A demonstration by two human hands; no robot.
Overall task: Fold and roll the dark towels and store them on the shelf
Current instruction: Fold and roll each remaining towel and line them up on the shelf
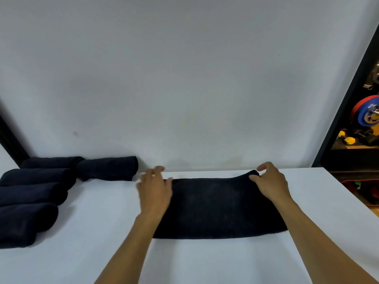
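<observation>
**Head view: flat fold complete, roll about to start**

1. Step in hand. The dark towel (pixel 215 206) lies folded into a flat band on the white worktop (pixel 102 232), slightly right of centre. Its far edge runs close to the worktop's back edge, where the wall (pixel 184 78) rises. The folding stage appears finished. Rolling has not begun, since no turn of cloth is visible.

2. Grip state.
   - The right hand (pixel 270 185) pinches the far right corner of the towel between thumb and fingers. That corner stands raised off the worktop.
   - The left hand (pixel 154 191) covers the far left corner. It is blurred, so it cannot be told whether it grasps the cloth or only rests on it.

3. Next move. Judged from this layout, both far corners need an even hold before the far edge is turned over toward the near edge. Uneven tension would likely skew the roll.

4. Stored items. Several rolled towels (pixel 32 193) lie side by side along the worktop's left edge, reaching into the back left corner.

5. Writing and labels. No brand, label or text can be read on the towels or the worktop. Beyond the right edge stand coloured weight plates (pixel 367 113) and yellow dumbbells (pixel 348 140); any markings there are too small to read.
</observation>
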